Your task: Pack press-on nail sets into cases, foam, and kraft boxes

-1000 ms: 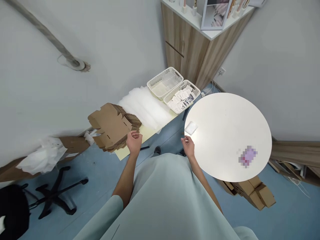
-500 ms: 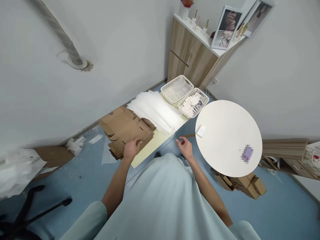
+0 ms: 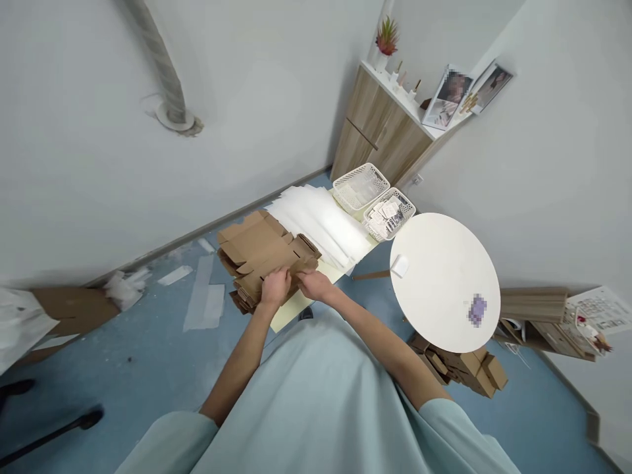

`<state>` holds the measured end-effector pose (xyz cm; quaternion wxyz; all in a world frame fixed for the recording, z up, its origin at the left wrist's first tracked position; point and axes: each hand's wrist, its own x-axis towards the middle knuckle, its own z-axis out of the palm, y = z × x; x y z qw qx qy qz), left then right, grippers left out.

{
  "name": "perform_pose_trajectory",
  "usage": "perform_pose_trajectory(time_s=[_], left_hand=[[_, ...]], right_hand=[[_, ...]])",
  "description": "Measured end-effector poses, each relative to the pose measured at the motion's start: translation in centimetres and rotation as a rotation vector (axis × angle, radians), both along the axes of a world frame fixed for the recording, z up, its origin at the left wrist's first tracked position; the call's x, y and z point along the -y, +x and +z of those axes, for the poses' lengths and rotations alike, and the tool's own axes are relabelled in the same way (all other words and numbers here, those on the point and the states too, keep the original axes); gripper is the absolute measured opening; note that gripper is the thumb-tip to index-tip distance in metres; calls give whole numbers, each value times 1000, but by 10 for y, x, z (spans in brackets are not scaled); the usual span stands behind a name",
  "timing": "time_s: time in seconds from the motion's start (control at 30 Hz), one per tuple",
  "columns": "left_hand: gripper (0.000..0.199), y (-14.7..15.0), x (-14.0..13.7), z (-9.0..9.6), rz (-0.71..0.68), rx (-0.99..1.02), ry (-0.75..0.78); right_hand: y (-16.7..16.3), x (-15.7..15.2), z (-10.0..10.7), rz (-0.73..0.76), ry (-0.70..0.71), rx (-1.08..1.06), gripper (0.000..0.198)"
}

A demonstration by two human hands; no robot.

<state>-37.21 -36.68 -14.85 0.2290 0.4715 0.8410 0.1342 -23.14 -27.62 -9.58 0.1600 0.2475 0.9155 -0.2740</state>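
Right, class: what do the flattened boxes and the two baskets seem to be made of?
Flattened boxes: matt brown cardboard, going by the creased flaps and cut slots. Baskets: probably moulded plastic, off-white, with rows of holes through the walls; finish unclear.

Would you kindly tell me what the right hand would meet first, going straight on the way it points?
The right hand would probably meet the cardboard first, whose edge it seems to touch; depth is unclear.

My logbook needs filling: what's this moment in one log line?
left hand: on cardboard; right hand: on cardboard; white sheets: alongside
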Motion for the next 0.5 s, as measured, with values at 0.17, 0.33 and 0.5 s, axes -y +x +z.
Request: perform_pose_trajectory(time_s=[0.17, 0.33, 0.5], left_hand=[[34, 6, 10, -3, 57, 93, 93], [33, 18, 5, 8, 93, 108, 33], [36, 17, 10, 33, 122, 81, 152]], right_hand=[[-18, 10, -8, 55, 67, 201, 29], [-22, 10, -16, 80, 61, 252, 36], [-20, 10, -26, 18, 35, 212, 35]])
